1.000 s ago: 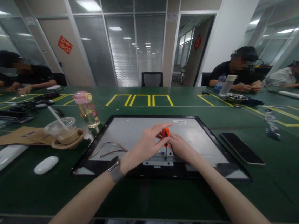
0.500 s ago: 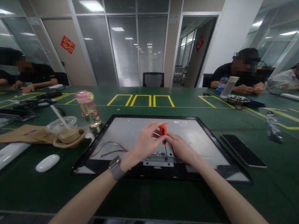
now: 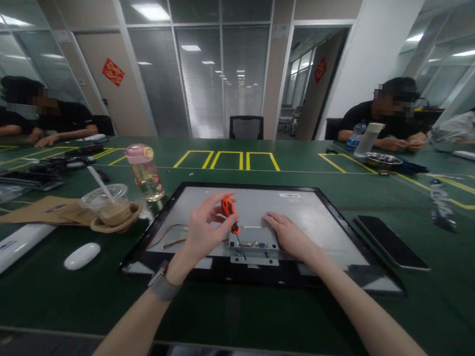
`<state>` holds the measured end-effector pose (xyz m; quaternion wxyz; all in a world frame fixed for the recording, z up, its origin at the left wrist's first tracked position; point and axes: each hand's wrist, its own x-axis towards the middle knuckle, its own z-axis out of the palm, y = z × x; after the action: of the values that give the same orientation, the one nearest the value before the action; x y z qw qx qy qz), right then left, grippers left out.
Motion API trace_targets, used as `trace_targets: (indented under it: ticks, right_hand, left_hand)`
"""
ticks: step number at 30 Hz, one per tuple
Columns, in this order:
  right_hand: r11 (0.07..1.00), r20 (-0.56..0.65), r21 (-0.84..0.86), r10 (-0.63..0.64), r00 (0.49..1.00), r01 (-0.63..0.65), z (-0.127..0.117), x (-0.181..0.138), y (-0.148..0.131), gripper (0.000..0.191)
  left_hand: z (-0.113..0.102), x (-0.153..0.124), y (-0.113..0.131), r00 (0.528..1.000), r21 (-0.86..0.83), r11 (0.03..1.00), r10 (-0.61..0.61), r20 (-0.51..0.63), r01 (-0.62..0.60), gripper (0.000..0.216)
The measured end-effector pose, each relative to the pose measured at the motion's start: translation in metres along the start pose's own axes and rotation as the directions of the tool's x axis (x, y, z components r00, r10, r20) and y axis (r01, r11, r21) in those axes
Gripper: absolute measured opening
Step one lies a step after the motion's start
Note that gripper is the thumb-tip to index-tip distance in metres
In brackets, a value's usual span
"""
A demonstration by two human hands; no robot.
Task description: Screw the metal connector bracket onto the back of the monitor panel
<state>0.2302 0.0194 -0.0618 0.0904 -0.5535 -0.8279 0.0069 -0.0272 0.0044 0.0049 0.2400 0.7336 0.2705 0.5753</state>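
Note:
An orange and black screwdriver is pinched in my left hand, its shaft slanting down to the right. Its tip is by the left part of a metal bracket; whether it touches is hard to tell. The bracket, with a row of connector ports, sits at the near side of a flat display panel with a grey back and black frame. My right hand lies with fingers stretched out on the panel, just right of the ports. Thin wires run across the panel's left side.
Left of the panel are a bottle with a pink lid, a plastic cup with a straw, a white oval case and a long white device. A phone lies right. Other people sit at the table's far sides.
My left hand has moved left with the screwdriver, away from the right hand, and the shaft now tilts more. My right hand stays on the panel. The view has shifted slightly.

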Motion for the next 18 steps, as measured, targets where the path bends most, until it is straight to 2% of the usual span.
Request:
trace_targets:
  ticks: [5, 18]
  right_hand:
    - [1.0, 0.005, 0.011, 0.007, 1.0, -0.008, 0.001, 0.0007, 0.0006, 0.063]
    - [1.0, 0.029, -0.012, -0.004, 1.0, 0.004, -0.0003, 0.0017, 0.0011, 0.062]
  left_hand:
    - [-0.0017, -0.0005, -0.003, 0.993, 0.169, 0.979, 0.118, -0.005, -0.115, 0.038]
    - [0.0009, -0.0005, -0.0051, 0.992, 0.229, 0.966, 0.115, 0.05, -0.123, 0.038]
